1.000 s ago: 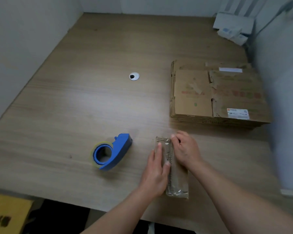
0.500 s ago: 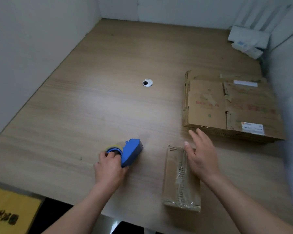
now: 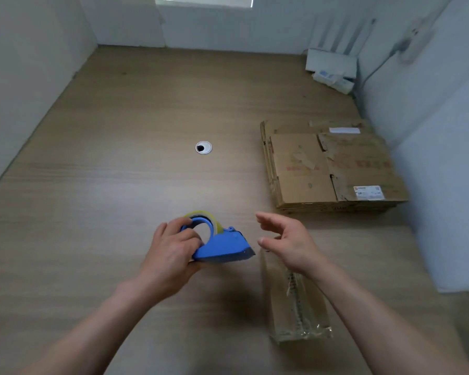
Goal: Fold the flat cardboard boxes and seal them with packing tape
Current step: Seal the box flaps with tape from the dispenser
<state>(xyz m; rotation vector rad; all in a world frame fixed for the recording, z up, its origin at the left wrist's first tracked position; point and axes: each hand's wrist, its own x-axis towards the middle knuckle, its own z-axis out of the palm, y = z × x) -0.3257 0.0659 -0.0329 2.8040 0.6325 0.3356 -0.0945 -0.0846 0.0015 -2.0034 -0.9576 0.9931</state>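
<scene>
My left hand (image 3: pixel 171 253) grips a blue tape dispenser (image 3: pixel 222 246) with a roll of clear packing tape, lifted a little above the wooden table (image 3: pixel 119 171). Its blade end points right. My right hand (image 3: pixel 287 242) hovers beside it with fingers spread and relaxed, holding nothing. Under and in front of that hand stands a small folded cardboard box (image 3: pixel 295 301) with tape along its top seam. A stack of flat cardboard boxes (image 3: pixel 331 169) lies at the right of the table.
A round cable grommet (image 3: pixel 203 147) sits in the table's middle. White papers and small packets (image 3: pixel 331 69) lie in the far right corner, with a cable on the wall. Walls close in the table on the left, back and right.
My left hand left the small box, took hold of the tape dispenser and lifted it toward the box. My right hand came off the box top and now hovers open.
</scene>
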